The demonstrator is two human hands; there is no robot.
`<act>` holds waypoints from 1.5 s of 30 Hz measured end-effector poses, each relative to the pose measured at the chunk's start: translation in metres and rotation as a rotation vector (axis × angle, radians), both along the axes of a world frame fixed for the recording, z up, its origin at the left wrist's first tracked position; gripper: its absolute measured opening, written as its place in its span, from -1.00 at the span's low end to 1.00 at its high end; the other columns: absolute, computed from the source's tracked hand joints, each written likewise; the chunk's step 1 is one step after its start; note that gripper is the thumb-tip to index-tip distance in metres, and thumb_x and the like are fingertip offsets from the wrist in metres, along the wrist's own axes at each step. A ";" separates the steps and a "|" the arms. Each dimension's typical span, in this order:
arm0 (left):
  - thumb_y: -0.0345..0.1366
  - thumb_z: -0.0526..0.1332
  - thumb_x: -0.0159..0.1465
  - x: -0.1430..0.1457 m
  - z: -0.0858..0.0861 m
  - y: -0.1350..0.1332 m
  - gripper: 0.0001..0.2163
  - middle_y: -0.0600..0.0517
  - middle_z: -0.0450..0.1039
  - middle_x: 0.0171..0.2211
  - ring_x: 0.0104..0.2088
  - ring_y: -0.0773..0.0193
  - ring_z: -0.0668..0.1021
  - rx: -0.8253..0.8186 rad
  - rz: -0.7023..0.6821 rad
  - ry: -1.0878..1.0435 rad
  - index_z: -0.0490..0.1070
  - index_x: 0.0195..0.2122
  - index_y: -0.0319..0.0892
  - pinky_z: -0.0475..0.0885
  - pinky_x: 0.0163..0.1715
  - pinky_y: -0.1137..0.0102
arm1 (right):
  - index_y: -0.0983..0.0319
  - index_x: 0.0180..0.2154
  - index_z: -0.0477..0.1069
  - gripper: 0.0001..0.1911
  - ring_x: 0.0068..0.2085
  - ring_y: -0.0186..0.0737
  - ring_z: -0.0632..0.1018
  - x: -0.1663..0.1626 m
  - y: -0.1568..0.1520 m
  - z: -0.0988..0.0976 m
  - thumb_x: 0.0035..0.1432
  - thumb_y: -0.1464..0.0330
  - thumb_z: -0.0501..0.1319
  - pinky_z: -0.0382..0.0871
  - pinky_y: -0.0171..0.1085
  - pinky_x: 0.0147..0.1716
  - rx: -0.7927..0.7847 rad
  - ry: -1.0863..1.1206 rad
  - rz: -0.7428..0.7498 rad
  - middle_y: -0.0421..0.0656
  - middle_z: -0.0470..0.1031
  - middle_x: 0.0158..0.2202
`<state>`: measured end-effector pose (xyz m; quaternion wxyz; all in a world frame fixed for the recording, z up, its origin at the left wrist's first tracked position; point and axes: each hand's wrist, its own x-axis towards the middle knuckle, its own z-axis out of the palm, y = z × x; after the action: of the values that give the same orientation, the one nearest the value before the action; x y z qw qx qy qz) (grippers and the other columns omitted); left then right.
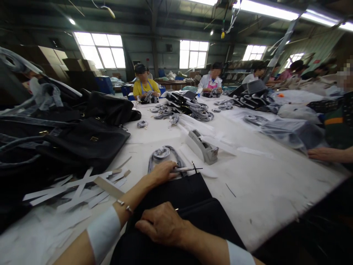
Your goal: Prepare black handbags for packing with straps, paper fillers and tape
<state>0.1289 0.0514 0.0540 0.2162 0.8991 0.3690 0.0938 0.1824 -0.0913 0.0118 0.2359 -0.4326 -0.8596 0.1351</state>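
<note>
A black bag (190,187) lies in front of me on the white table, its wrapped grey handle (178,154) stretching away at the top. My left hand (164,172) is at the bag's upper edge beside that handle. Its fingers are closed, and a slim pale stick-like item (184,169) with a dark tip sticks out from them. Lower down, my right hand (163,225) presses onto the bag with curled fingers; the fingertips are hidden, but they seem to grip the black material. A small gold-coloured piece shows just beyond its knuckles.
A grey tape dispenser (203,147) stands beyond the bag. Black bags (91,136) pile up at left, above loose paper strips (82,187). Wrapped straps (190,108) heap farther back. Co-workers sit across the table; another person's hand (329,154) touches a plastic-covered bag (293,132) at right.
</note>
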 end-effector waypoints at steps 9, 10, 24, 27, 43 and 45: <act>-0.29 0.09 0.24 -0.012 -0.012 0.006 -0.83 -0.02 0.51 -0.34 -0.28 0.17 0.54 -0.063 0.247 -0.187 0.43 -0.26 -0.21 0.43 -0.23 0.31 | 0.17 -0.38 0.46 -0.57 -0.40 -0.28 0.57 0.001 -0.001 0.005 0.30 0.05 0.00 0.22 -0.37 -0.47 -0.018 0.016 0.017 -0.23 0.60 -0.41; -0.25 0.07 0.25 -0.021 -0.011 0.004 -0.78 -0.03 0.52 -0.32 -0.28 0.18 0.55 -0.092 0.271 -0.224 0.43 -0.22 -0.23 0.45 -0.23 0.33 | 0.17 -0.38 0.46 -0.57 -0.40 -0.28 0.57 0.001 -0.001 0.006 0.30 0.05 0.00 0.23 -0.37 -0.46 -0.022 0.018 0.017 -0.23 0.60 -0.41; -0.24 0.10 0.26 -0.064 0.024 -0.043 -0.74 0.01 0.55 -0.12 -0.06 0.17 0.54 -0.493 0.000 -0.379 0.53 -0.13 -0.13 0.39 0.04 0.32 | 0.19 -0.29 0.52 -0.74 -0.27 -0.28 0.57 0.001 -0.006 0.001 0.19 0.16 0.18 0.38 -0.37 -0.21 0.025 0.296 0.004 -0.21 0.58 -0.34; -0.31 0.07 0.27 -0.037 0.017 -0.021 -0.73 -0.02 0.52 -0.07 -0.04 0.19 0.52 -0.150 0.036 -0.148 0.46 -0.06 -0.15 0.37 0.03 0.35 | 0.19 -0.26 0.51 -0.69 -0.26 -0.24 0.57 0.001 -0.006 -0.002 0.21 0.12 0.13 0.39 -0.33 -0.23 0.152 0.231 0.079 -0.18 0.58 -0.36; -0.29 0.14 0.22 -0.021 0.042 -0.029 -0.90 0.07 0.44 -0.34 -0.31 0.26 0.45 0.080 -0.086 0.059 0.42 -0.31 -0.15 0.27 -0.30 0.43 | 0.23 -0.34 0.45 -0.79 -0.34 -0.27 0.50 0.001 -0.004 -0.007 0.19 0.24 0.14 0.43 -0.30 -0.29 0.312 0.329 0.248 -0.15 0.56 -0.35; -0.28 0.14 0.22 -0.026 0.049 -0.030 -0.90 0.08 0.43 -0.36 -0.33 0.29 0.44 0.071 -0.107 0.055 0.41 -0.33 -0.15 0.27 -0.32 0.44 | 0.23 -0.36 0.44 -0.82 -0.35 -0.28 0.50 0.001 -0.005 -0.002 0.18 0.27 0.15 0.44 -0.30 -0.31 0.335 0.383 0.254 -0.15 0.55 -0.37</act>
<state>0.1031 0.0215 0.1032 0.1786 0.9269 0.3225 0.0704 0.1837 -0.0967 0.0093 0.4434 -0.2433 -0.8570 0.0991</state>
